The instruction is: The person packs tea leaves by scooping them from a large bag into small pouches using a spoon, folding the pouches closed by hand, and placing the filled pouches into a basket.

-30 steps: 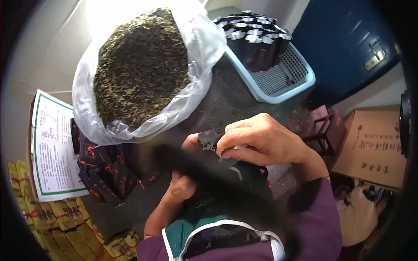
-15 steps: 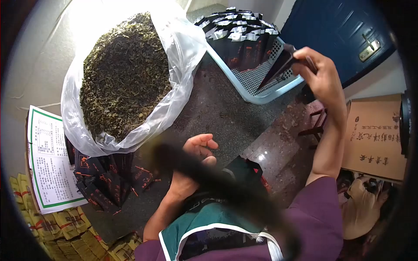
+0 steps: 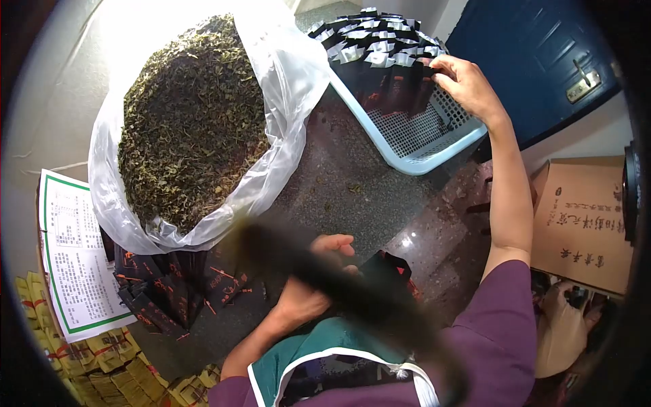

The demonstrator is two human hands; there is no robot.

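Observation:
Black packets with silver tops (image 3: 397, 85) stand close together in the light blue basket (image 3: 413, 163). My right hand (image 3: 464, 85) reaches over the basket's right side, its thumb and fingertips pinched on a dark packet at the edge of the group. My left hand (image 3: 308, 288) is low in the middle, fingers bent and apart, partly covered by a blurred dark strip. A clear plastic bag (image 3: 285, 129) full of dried leaves (image 3: 193, 122) stands at the upper left. Flat black packets with orange print (image 3: 166, 288) lie in a pile below it.
A printed sheet with a green border (image 3: 85, 264) is at the left, above yellow bundles (image 3: 102, 359). At the right are a cardboard box (image 3: 580, 224) and a blue door (image 3: 529, 61). Leaf crumbs (image 3: 354, 188) lie on the grey table (image 3: 339, 156).
My right hand took a dark packet from my left hand to the basket, then moved it left against the standing packets. My left hand let go and sank slightly.

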